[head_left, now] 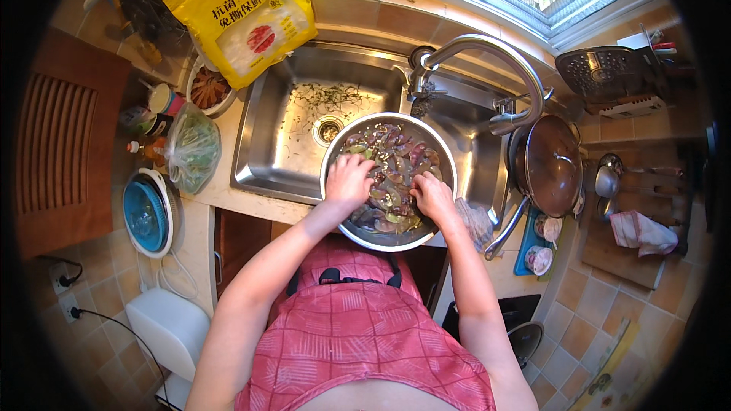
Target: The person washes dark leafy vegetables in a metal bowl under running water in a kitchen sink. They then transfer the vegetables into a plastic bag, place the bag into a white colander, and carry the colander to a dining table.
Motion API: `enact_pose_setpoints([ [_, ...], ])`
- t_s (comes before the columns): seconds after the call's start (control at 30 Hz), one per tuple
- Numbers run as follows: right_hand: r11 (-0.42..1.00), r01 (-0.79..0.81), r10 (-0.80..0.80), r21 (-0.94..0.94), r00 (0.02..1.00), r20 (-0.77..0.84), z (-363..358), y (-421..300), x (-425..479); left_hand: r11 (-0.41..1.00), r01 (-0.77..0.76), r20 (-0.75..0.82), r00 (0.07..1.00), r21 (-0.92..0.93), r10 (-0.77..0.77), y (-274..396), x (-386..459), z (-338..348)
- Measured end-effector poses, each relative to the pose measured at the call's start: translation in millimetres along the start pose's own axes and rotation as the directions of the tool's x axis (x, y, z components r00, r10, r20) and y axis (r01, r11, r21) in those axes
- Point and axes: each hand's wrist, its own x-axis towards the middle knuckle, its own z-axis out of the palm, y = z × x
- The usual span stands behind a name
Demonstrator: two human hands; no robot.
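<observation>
A wide stainless-steel bowl [455, 174] stands at the sink's front edge, partly over the divider between the two basins. In it, flat purple and green bean pods [394, 148] lie in water, with small pale bits floating among them. My left hand [349, 180] reaches in over the bowl's left side, its fingertips down among the pods. From the right, my right hand [432, 194] dips in with its fingers curled close together. Whether either hand grips a pod is hidden by the fingers and the water.
Stems and trimmings [328, 100] lie in the left sink basin [268, 142]. A curved faucet [522, 68] arches over the right basin. A lidded wok [551, 165] stands right, its handle pointing forward. A yellow printed bag [245, 28] and a knotted plastic bag [194, 148] are at left.
</observation>
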Motion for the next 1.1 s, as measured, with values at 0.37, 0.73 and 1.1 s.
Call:
enact_pose_setpoints([
  [0.37, 0.849, -0.125, 0.006, 0.514, 0.974, 0.227, -15.8, -35.1, -26.2, 0.866, -0.484, -0.102, 0.862, 0.123, 0.496, 28.3, -29.7, 6.6],
  [0.73, 0.714, 0.095, -0.102, 0.693, 0.994, -0.032, -23.8, -47.9, -33.6, 0.856, -0.447, -0.261, 0.886, -0.26, 0.384, 34.7, -33.6, -25.2],
  [1.1, 0.364, -0.157, 0.085, 0.918, 0.987, 0.135, -3.9, -18.1, -35.2, 0.325, 0.005, -0.025, 0.996, -0.946, -0.09, 35.1, -47.0, -35.2],
])
